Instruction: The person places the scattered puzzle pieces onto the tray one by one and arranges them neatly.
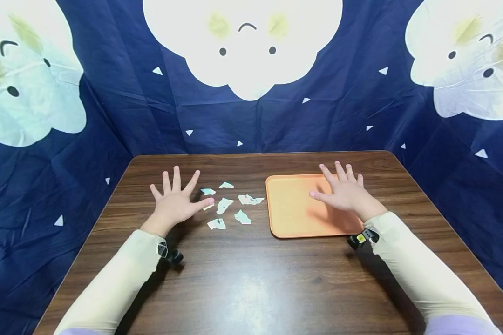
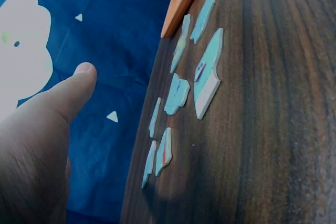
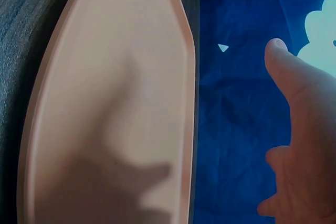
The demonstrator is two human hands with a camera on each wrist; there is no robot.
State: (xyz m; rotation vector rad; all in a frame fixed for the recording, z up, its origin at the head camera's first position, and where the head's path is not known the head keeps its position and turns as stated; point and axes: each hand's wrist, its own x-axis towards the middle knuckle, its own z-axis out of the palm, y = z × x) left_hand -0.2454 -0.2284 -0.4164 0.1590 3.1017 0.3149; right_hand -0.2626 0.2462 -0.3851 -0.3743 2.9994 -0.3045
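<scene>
Both hands hover over the table with fingers spread, holding nothing. My left hand (image 1: 173, 205) is at the left of several small flat pale-blue pieces with irregular edges, its thumb overlapping one of them in the head view. Among these, one piece (image 1: 224, 205) lies in the middle of the group and a wider piece (image 1: 250, 200) is nearest the tray. In the left wrist view, a large piece (image 2: 209, 72) shows coloured markings. My right hand (image 1: 347, 193) is above the right part of an orange rectangular tray (image 1: 293, 204), casting a shadow on its bare bottom (image 3: 121, 77).
The brown wood-grain table (image 1: 251, 270) has rounded far corners. Behind and beside it hangs a dark blue cloth (image 1: 276, 125) with white cloud faces and small triangles. Small dark devices sit on both wrists, the left one (image 1: 169, 253) low over the table.
</scene>
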